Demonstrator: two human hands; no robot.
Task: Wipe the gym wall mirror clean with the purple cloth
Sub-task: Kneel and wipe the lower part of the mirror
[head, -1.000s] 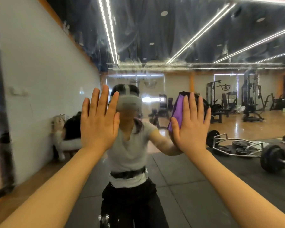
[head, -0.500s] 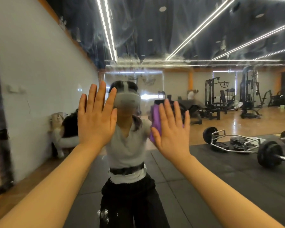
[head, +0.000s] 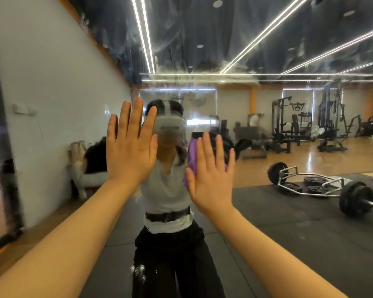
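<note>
The wall mirror (head: 267, 50) fills the view, with cloudy smears across its upper part. My right hand (head: 211, 175) lies flat with straight fingers and presses the purple cloth (head: 192, 157) against the glass at about chest height; only the cloth's left edge shows past my palm. My left hand (head: 130, 147) is flat on the mirror to the left, fingers spread, with nothing under it. The reflection shows a person in a grey top and black trousers behind both hands.
The mirror's dark frame edge (head: 4, 168) runs down the far left. Reflected in the glass are a loaded hex bar (head: 323, 186) on black floor mats, weight machines (head: 289, 123) at the back, and a crouching person (head: 91, 166) by the white wall.
My right hand has slid the purple cloth leftward across the glass, toward my left hand. My left hand has stayed flat in about the same place.
</note>
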